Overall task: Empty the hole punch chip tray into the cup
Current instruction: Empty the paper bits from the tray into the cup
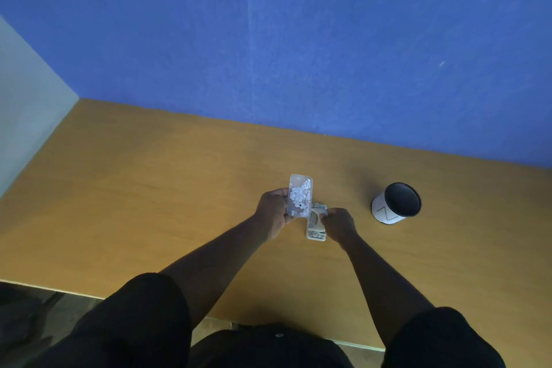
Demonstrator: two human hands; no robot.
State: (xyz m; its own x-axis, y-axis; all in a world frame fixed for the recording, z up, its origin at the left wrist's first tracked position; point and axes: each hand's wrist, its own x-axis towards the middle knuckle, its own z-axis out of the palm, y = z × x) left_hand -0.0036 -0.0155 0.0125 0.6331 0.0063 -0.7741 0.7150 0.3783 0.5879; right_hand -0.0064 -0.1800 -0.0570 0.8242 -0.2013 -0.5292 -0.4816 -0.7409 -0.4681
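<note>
- A blue wall [298, 39] stands behind the scene and takes most of the upper view; a pale wall [27, 104] meets it at the left.
- The table [149, 188] is brown wood and carries all the things.
- The person's two bare arms reach forward over the table, with black sleeves [143, 323] at the bottom of the view.
- The cup [397, 203] stands on the table well to the right of the hands. It is white outside, dark inside, and its mouth is open to the camera.
- The left hand [271, 212] holds the tray [300, 196] in the air; its fingers are closed around the left edge of the tray.
- The right hand [339, 225] rests on the punch [316, 224], which lies on the table just beside the tray; the fingers are curled on it, but the exact grip I cannot tell.
- The tray is clear plastic, apart from the punch, and far from the cup.
- White paper chips [300, 194] lie inside the tray.
</note>
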